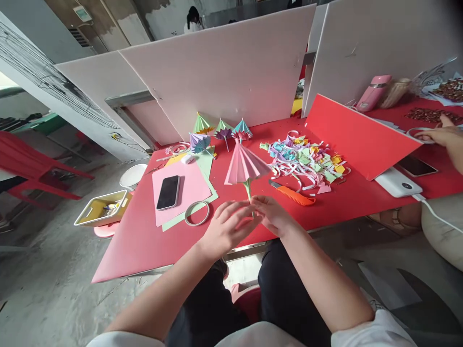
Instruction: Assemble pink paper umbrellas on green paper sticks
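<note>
A pink folded paper umbrella (244,164) stands upright over the red table, its green and white stick pointing down between my hands. My right hand (271,213) is closed with its fingertips pinching the stick just below the canopy. My left hand (228,224) is beside the stick with its fingers bent around the lower part; whether they grip it is hard to make out. Behind the pink umbrella, several small finished paper umbrellas (201,124) stand near the white partition. An orange cutter knife (294,194) lies to the right of my hands.
Paper scraps (307,161) are heaped at the right, before a red board (358,135). On the left lie a phone (168,192), pink paper (191,185) and a tape roll (197,213). A power bank (398,182) and another person's hand (443,135) are far right.
</note>
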The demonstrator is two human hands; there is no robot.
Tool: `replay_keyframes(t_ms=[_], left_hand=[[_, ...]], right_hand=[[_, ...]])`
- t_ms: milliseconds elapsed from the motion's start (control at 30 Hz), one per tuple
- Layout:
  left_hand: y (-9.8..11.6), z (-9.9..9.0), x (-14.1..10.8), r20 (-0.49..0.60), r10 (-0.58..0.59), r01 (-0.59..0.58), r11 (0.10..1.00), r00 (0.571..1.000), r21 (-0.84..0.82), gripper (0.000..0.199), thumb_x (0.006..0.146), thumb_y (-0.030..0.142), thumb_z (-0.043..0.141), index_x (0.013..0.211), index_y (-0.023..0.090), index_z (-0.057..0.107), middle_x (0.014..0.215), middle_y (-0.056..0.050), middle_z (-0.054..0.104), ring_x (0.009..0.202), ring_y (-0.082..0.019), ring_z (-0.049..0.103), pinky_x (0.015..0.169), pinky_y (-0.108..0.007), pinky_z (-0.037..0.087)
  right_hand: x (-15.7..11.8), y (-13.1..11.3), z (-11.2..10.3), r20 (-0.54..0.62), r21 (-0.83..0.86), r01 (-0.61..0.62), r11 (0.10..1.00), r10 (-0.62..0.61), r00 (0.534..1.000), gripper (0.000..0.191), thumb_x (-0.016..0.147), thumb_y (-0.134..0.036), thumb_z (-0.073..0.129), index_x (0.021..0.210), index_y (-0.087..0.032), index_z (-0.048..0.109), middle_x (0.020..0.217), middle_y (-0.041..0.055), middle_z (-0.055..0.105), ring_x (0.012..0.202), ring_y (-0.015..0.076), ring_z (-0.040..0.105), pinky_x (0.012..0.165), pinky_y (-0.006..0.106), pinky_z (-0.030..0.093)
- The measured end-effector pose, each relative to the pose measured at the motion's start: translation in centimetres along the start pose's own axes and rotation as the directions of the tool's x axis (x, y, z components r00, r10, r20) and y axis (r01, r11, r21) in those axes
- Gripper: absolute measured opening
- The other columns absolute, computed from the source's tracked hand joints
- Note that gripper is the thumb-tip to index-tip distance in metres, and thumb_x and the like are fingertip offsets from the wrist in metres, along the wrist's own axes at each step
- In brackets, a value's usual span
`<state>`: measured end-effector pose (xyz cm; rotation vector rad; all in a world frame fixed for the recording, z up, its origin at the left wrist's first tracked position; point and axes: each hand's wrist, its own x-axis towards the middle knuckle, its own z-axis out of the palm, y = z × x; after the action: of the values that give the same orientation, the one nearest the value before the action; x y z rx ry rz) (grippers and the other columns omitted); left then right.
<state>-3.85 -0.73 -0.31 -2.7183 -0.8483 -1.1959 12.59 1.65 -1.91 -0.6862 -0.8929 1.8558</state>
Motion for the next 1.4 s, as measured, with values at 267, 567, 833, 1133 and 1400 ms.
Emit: replay_keyframes(t_ms=[267, 567, 833, 1133, 1400], left_hand=[[-0.4, 3.3, -3.2, 0.314, -0.811, 0.687, 0.143, 0.494, -0.713, 0.035, 0.086, 0.039, 0.049, 0.107, 0.015, 0.064, 0.095, -0.012, 0.068, 0.088, -0.023, 0.064, 0.081, -0.04, 0.05], [-3.0, 2.7, -2.1, 0.322, -0.837, 0.561, -0.021, 0.443, -0.827, 0.021, 0.073, 0.033, 0.067, 0.081, 0.014, 0.068, 0.069, -0.003, 0.064, 0.067, -0.012, 0.057, 0.071, -0.027, 0.047], [-3.6, 2.3, -2.4, 0.327, -0.864, 0.544, -0.076, 0.382, -0.836, 0.018, 0.07, 0.03, 0.07, 0.081, 0.016, 0.066, 0.066, 0.0, 0.063, 0.064, -0.011, 0.055, 0.07, -0.025, 0.045], [-3.5, 2.1, -2.7, 0.374, -0.842, 0.552, -0.113, 0.387, -0.826, 0.016, 0.072, 0.028, 0.067, 0.079, 0.014, 0.066, 0.066, -0.002, 0.061, 0.065, -0.011, 0.053, 0.067, -0.025, 0.043], [-3.5, 2.7, -3.0, 0.402, -0.837, 0.576, -0.132, 0.372, -0.807, 0.023, 0.069, 0.033, 0.069, 0.08, 0.014, 0.066, 0.068, -0.003, 0.063, 0.066, -0.013, 0.056, 0.07, -0.028, 0.045]], right_hand=[[3.7, 2.9, -0.4, -0.137, -0.141, 0.093, 0.986, -0.113, 0.984, 0.017, 0.066, -0.039, 0.071, 0.071, -0.022, 0.071, 0.078, 0.0023, 0.068, 0.079, 0.0155, 0.058, 0.08, 0.033, 0.041], [6.5, 1.8, 1.4, -0.126, -0.21, 0.155, 0.965, -0.184, 0.975, 0.018, 0.069, -0.041, 0.069, 0.072, -0.023, 0.069, 0.095, 0.0045, 0.069, 0.087, 0.0176, 0.062, 0.088, 0.039, 0.042], [8.1, 2.2, 2.5, -0.176, -0.194, 0.151, 0.969, -0.186, 0.967, 0.018, 0.066, -0.038, 0.072, 0.074, -0.022, 0.071, 0.089, 0.0057, 0.071, 0.084, 0.0188, 0.063, 0.088, 0.042, 0.043], [8.1, 2.9, 2.1, -0.155, -0.048, 0.134, 0.99, -0.14, 0.978, 0.015, 0.069, -0.034, 0.071, 0.08, -0.023, 0.072, 0.094, 0.0052, 0.07, 0.083, 0.0165, 0.061, 0.084, 0.038, 0.045], [8.3, 2.7, 2.6, -0.214, -0.024, 0.162, 0.987, -0.163, 0.963, 0.012, 0.065, -0.032, 0.074, 0.07, -0.022, 0.071, 0.081, 0.003, 0.07, 0.076, 0.0148, 0.061, 0.084, 0.037, 0.045]])
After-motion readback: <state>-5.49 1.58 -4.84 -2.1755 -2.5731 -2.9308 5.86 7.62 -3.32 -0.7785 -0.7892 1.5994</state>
